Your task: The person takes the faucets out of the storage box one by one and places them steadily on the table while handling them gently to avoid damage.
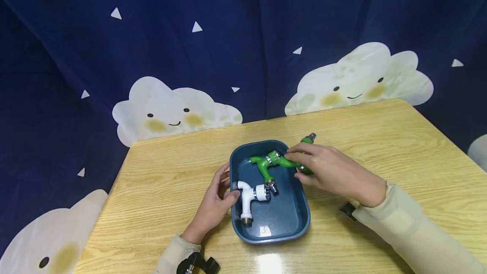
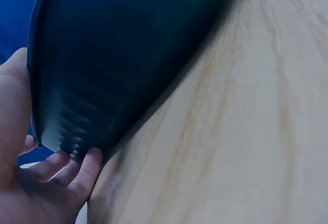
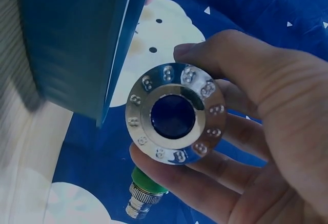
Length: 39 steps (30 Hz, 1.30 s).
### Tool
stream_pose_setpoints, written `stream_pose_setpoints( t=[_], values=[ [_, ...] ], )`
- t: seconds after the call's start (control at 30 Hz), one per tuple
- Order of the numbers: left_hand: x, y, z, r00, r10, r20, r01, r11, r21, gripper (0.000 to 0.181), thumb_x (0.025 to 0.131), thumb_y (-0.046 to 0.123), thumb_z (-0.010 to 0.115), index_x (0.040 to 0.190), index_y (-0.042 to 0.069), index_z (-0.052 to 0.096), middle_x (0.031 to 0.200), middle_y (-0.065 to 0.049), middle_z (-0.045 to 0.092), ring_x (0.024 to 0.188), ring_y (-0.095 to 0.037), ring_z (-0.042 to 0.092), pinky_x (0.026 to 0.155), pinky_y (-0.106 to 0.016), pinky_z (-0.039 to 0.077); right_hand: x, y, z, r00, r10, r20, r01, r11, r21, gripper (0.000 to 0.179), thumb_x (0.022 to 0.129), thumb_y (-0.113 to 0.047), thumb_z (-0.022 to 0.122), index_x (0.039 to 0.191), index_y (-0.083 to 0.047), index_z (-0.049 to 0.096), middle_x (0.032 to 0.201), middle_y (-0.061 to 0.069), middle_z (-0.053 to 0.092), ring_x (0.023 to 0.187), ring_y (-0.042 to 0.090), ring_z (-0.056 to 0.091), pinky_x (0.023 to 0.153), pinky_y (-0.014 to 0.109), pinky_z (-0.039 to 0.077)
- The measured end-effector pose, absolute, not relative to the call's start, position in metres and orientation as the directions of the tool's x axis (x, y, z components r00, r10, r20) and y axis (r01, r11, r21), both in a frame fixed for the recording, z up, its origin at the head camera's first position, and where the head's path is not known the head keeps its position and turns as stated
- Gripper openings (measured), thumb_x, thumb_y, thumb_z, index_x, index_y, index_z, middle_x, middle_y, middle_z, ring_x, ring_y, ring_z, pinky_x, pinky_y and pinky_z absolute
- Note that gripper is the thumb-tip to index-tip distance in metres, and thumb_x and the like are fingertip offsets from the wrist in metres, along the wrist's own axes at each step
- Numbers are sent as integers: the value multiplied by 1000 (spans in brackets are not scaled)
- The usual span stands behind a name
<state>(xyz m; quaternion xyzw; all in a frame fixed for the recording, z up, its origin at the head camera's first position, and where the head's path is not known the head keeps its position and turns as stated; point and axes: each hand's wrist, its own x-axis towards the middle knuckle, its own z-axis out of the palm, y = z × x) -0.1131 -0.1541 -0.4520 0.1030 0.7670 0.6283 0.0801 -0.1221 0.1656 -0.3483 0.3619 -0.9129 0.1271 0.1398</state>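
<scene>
A blue-grey plastic basin [image 1: 288,223] stands on the wooden table. My left hand [image 1: 217,202] grips its left wall, thumb over the rim and fingers against the outer side [image 2: 82,175]. Inside lie a white tap [image 1: 247,200] and a green tap [image 1: 263,166] with a metal threaded end. At the basin's right rim my right hand [image 1: 327,170] holds another green tap [image 1: 307,139] between thumb and fingers. In the right wrist view its round silver knob face [image 3: 148,142] with a blue centre faces the camera, and the green end with a metal nozzle [image 3: 141,201] points down.
The wooden table [image 1: 163,176] extends on both sides of the basin. Behind it hangs a dark blue curtain [image 1: 262,45] with white triangles and smiling clouds [image 1: 361,79]. Black camera straps sit at both wrists.
</scene>
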Motion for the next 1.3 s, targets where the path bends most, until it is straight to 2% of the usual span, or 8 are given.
stream_pose_setpoints(
  t=[0.63, 1.3],
  values=[
    [-114, -155, -455, -962, 273, 26, 77, 178, 981, 77, 95, 6, 63, 162, 22, 29, 154, -21, 45, 140, -41, 54, 95, -19, 54, -126, 169, -350, -710, -606, 359, -683, 716, -141, 38, 87, -21, 82, 121, -8, 74, 124, 4, 72, 100, 19, 75, 82, 38, 62],
    [-114, -155, -454, -960, 280, 26, 81, 188, 979, 76, 96, 4, 62, 162, 24, 29, 154, -19, 47, 140, -39, 55, 95, -19, 54, -128, 172, -351, -715, -601, 357, -678, 720, -148, 38, 87, -19, 82, 122, -8, 74, 124, 5, 72, 103, 21, 74, 83, 40, 62]
  ],
)
